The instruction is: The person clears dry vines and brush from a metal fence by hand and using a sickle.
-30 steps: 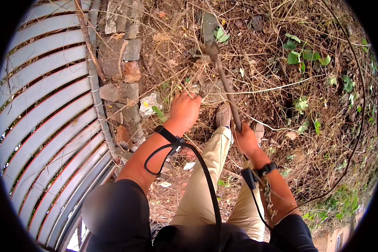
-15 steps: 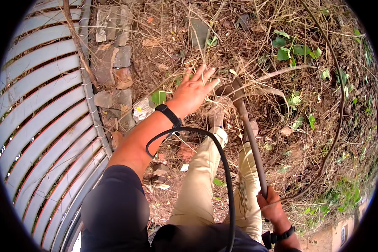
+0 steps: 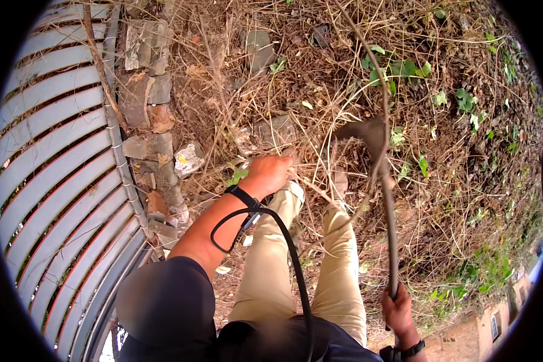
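My right hand (image 3: 397, 306) is wrapped round the lower end of a long wooden handle. This belongs to a hoe (image 3: 390, 223), and its dark, broad blade (image 3: 363, 131) hangs at the far end over the dry weeds. My left hand (image 3: 270, 174) is closed in front of my left trouser leg, gripping a bunch of dry stems (image 3: 311, 186). These pale stems fan out to the right, towards the blade and my right shoe. The fingertips of my left hand are partly hidden.
A slatted metal fence (image 3: 60, 151) curves along the left, with a row of broken bricks (image 3: 148, 99) beside it. A long bent vine (image 3: 377, 66) crosses near the hoe. Green leaves (image 3: 398, 69) grow among the dead stems. A black cable (image 3: 292, 247) loops before my body.
My left hand has drawn back towards me and closed from spread fingers onto dry stems. The hoe's blade has swung to the right, away from that hand.
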Demonstrator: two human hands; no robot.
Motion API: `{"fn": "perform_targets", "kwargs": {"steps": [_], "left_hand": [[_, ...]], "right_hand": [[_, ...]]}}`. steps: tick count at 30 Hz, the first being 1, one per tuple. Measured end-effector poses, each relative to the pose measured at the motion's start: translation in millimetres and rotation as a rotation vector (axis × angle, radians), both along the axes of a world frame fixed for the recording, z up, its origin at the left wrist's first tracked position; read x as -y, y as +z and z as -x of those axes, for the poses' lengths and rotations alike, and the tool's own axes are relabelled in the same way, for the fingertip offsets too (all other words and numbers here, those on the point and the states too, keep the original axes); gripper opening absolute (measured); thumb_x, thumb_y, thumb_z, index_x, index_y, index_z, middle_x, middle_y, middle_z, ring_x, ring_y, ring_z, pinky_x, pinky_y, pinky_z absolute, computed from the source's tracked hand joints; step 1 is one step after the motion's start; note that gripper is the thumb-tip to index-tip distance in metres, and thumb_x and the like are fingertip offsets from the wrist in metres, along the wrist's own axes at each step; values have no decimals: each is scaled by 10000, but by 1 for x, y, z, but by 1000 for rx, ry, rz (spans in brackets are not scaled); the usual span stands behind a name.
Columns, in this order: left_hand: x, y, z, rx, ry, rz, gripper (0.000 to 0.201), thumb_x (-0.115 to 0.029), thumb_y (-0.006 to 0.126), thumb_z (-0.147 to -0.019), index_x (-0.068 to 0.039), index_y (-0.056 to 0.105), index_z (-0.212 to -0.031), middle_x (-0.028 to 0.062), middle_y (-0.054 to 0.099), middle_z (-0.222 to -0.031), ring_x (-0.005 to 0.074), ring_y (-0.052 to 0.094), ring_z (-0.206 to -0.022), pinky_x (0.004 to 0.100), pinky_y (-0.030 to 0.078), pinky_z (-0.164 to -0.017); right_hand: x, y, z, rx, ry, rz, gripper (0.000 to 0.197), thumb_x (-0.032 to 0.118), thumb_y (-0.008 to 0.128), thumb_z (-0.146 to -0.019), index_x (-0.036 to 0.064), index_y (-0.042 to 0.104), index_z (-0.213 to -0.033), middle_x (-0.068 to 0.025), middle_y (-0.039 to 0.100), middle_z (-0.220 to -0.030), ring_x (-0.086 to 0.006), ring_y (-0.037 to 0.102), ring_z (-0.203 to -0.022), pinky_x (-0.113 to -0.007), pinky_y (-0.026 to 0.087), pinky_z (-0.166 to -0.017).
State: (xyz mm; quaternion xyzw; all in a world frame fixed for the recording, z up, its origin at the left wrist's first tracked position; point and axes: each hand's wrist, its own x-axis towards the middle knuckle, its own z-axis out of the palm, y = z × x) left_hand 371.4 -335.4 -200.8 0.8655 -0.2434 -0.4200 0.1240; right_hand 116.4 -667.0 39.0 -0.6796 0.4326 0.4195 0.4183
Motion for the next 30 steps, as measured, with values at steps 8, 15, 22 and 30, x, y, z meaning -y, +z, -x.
{"fn": "perform_targets", "kwargs": {"steps": [8, 15, 22, 30], "left_hand": [[78, 9, 59, -29, 55, 222, 27, -52, 561, -808, -62, 572, -830, 149, 612, -699, 332, 636, -660, 458, 510, -592], [49, 56, 118, -155, -113, 116, 49, -118, 600, -850, -115, 632, -889, 80, 652, -730, 249, 647, -632, 390, 523, -549], [-45, 49, 133, 57, 98, -63, 81, -132, 605, -861, -82, 630, -921, 92, 662, -751, 239, 677, -697, 374, 556, -594], [-73, 48, 125, -96, 540, -53, 96, -83, 563, -758, -87, 594, -849, 135, 660, -772, 362, 661, -775, 476, 514, -665]], "right_hand": [[69, -112, -57, 368, -11, 244, 87, 80, 551, -887, 49, 472, -903, -28, 474, -614, -124, 439, -493, -290, 384, -439], [95, -223, -139, 212, 719, 383, 211, 157, 533, -863, 18, 494, -1016, -278, 647, -865, -461, 627, -817, -545, 508, -710], [115, -206, -34, 156, 597, 462, 215, 153, 496, -865, 19, 510, -1032, -295, 640, -868, -480, 619, -823, -549, 507, -727], [145, 23, 232, -429, 507, 564, 256, 176, 556, -804, 54, 546, -1029, -267, 639, -896, -467, 617, -845, -552, 492, -720]]}}
